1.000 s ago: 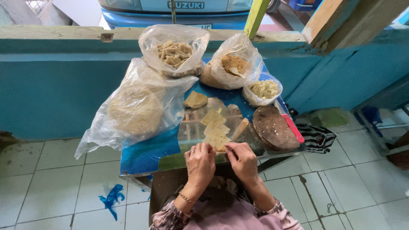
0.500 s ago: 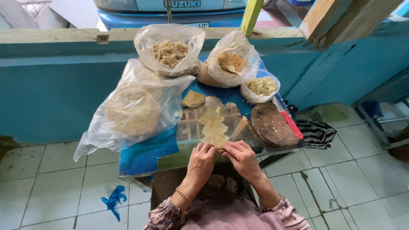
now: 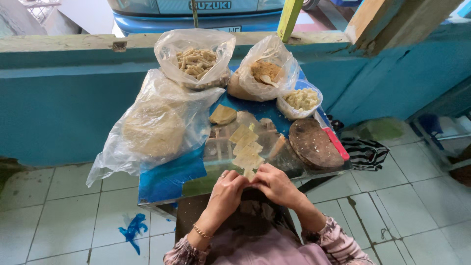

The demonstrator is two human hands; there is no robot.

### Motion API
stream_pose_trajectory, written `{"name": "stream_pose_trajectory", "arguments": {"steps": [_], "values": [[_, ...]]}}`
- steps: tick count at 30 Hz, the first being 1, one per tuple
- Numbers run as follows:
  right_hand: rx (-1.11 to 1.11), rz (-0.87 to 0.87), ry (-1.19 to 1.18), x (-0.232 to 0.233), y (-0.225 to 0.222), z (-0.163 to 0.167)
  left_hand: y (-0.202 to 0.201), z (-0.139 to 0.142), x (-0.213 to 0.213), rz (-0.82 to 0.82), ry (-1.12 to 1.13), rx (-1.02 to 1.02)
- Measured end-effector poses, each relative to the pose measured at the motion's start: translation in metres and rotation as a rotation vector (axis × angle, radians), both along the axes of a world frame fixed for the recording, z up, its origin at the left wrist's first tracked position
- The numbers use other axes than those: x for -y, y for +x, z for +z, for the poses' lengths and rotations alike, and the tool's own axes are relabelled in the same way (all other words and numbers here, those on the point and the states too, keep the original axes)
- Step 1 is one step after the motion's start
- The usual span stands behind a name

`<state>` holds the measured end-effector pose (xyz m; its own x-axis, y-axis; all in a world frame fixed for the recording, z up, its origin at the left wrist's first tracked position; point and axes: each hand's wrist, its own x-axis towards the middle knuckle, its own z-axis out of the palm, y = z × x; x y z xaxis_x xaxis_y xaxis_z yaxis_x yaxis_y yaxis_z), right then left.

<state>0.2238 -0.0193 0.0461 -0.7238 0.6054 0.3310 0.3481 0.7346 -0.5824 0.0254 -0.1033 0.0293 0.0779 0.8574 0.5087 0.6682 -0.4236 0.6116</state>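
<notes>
My left hand [image 3: 226,190] and my right hand [image 3: 275,183] meet at the near edge of a small blue table [image 3: 167,179]. Together they pinch the bottom of a skewer of pale yellow flat pieces [image 3: 247,149], which points away from me over the tabletop. A ring shows on a left finger and a thin bracelet on the left wrist. More pale pieces [image 3: 222,115] lie loose on the table beyond the skewer.
A large clear bag of flat yellow rounds [image 3: 153,127] fills the table's left. Behind stand a bag of stick-shaped pieces [image 3: 196,61], a bag of brown food [image 3: 264,72] and a small bag of pale bits [image 3: 301,99]. A round wooden board [image 3: 314,143] with a red-handled tool [image 3: 336,142] lies right. A blue low wall [image 3: 64,93] stands behind.
Both hands have drawn closer together at the table's near edge, still holding the skewer of pieces. The camera has shifted slightly.
</notes>
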Motion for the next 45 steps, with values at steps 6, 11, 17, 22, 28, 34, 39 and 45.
{"name": "stream_pose_trajectory", "arguments": {"steps": [6,11,17,22,28,34,39,45], "values": [[-0.015,-0.072,-0.388,-0.007,-0.006,0.007,0.001,0.003,-0.013,0.051,-0.13,0.069],[-0.02,-0.153,0.129,0.016,-0.007,0.01,0.01,0.001,-0.008,0.143,-0.048,0.061],[-0.049,-0.23,-0.012,0.018,-0.014,0.005,0.012,0.0,0.009,0.085,0.234,-0.052],[-0.118,-0.334,0.057,0.029,-0.014,0.003,0.011,0.003,-0.005,0.096,0.113,-0.053],[-0.125,-0.242,0.26,0.041,-0.009,0.004,0.012,0.006,-0.003,0.123,-0.026,-0.086],[-0.067,-0.284,0.085,0.023,-0.013,0.002,0.013,0.007,0.001,0.098,0.07,0.028],[-0.031,-0.301,-0.054,0.02,-0.013,0.003,0.005,0.002,0.007,0.009,0.188,0.001],[-0.17,-0.276,0.243,0.028,-0.013,0.001,-0.002,-0.004,-0.013,-0.005,0.053,0.06]]}}
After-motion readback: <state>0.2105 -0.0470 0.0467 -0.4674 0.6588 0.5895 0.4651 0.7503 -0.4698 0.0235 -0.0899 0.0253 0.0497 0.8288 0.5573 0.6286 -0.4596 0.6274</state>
